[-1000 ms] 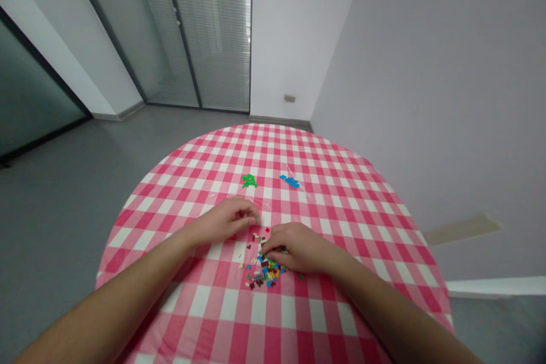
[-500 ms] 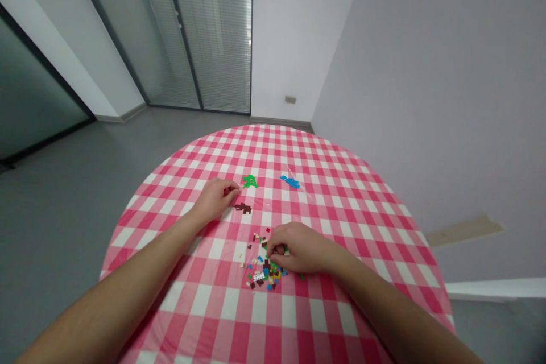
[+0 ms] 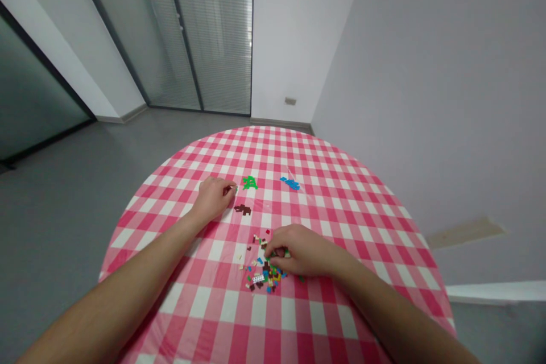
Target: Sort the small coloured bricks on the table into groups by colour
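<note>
My left hand (image 3: 214,198) is pinched closed just left of a small heap of green toy bricks (image 3: 249,183); a speck of green shows at its fingertips. Close below those fingers lies a group of dark brown bricks (image 3: 243,210). Over the right side of a loose pile of mixed small bricks (image 3: 258,279) is my right hand (image 3: 298,250), its thumb and fingers curled together. Whatever it grips is hidden by the fingers. The pile holds brown, blue, green, yellow, cream and white pieces, with a red brick (image 3: 268,231) at its far edge.
Blue bricks (image 3: 290,183) form a separate heap to the right of the green one. Everything lies on a round table with a pink and white checked cloth (image 3: 362,193). A wall stands close on the right, and glass partitions (image 3: 205,34) rise beyond the table.
My left hand has drawn slightly to the left, away from the green heap. My right hand stays over the mixed pile, with its fingers shifted a little.
</note>
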`<state>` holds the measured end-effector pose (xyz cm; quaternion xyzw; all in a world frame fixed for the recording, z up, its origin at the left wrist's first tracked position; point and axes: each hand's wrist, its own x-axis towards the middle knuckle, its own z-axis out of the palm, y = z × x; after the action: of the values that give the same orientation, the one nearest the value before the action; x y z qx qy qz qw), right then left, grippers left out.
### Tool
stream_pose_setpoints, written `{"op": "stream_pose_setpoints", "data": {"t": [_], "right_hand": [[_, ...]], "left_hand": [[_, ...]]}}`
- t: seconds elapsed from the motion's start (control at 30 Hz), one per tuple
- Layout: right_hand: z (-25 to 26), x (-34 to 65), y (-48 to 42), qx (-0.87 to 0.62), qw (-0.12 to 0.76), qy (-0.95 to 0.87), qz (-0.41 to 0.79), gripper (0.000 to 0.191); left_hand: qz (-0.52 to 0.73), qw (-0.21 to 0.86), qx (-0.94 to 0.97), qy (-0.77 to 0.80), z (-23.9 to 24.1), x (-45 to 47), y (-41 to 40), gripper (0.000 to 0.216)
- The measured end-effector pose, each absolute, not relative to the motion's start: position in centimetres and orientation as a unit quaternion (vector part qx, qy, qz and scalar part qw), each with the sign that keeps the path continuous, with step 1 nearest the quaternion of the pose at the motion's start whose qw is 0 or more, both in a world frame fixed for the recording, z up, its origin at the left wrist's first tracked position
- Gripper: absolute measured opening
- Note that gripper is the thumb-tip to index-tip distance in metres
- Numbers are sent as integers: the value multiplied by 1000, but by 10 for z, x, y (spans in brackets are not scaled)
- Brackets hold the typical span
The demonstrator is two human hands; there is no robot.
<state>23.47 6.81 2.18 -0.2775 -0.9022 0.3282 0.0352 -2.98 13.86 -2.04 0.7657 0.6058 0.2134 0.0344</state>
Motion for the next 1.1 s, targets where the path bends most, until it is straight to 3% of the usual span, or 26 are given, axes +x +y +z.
{"op": "stream_pose_setpoints", "data": {"t": [0.27,0.6,1.1], "right_hand": [[21,230,64,-306,11,-905,296,17],[23,228,60,-315,6,-919,238,9],[23,228,58,-278,3,-925,259,15]], "left_hand": [[239,61,768,591,-20,-24,138,18],[209,33,787,580,-25,-23,139,31],[191,22,773,605,-25,-20,137,30]]}}
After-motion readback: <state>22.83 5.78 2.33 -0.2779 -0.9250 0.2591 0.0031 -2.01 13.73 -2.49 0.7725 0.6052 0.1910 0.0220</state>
